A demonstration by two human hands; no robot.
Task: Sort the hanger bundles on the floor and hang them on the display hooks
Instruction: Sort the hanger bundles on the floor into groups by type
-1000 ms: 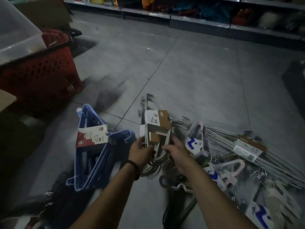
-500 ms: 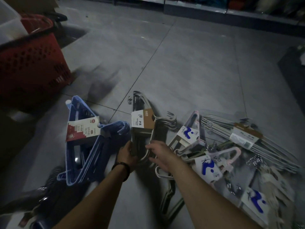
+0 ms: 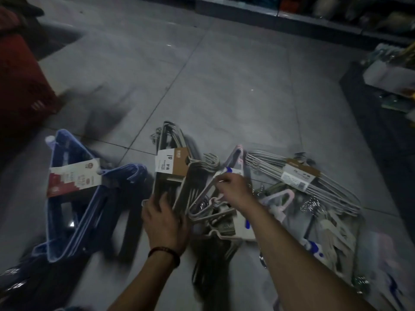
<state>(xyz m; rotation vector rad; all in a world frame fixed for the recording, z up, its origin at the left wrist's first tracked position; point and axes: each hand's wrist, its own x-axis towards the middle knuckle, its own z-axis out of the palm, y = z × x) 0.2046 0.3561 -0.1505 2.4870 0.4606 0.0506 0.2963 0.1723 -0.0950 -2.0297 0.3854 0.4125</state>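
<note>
At ten o'clock in your view stands the red basket (image 3: 20, 86), and at eight o'clock the blue hanger bundle (image 3: 74, 198) lies apart on the floor (image 3: 224, 86), which looks already sorted. Near six o'clock your left hand (image 3: 165, 223) rests on the lower end of the brown-card bundle (image 3: 173, 167). Its fingers reach forward, but blur hides whether they curl round it, so I cannot tell its grip. Just to the right, your right hand (image 3: 233, 189) pinches a pale hanger (image 3: 202, 196) that crosses that bundle. The wire hanger bundle (image 3: 298, 173) lies at three o'clock in the unsorted heap. You seem to be mid-sorting, and nothing is hung yet. Next you will likely need to lift the pale hanger clear, toward three o'clock, while your left hand steadies the card bundle so the hooks do not snag.
</note>
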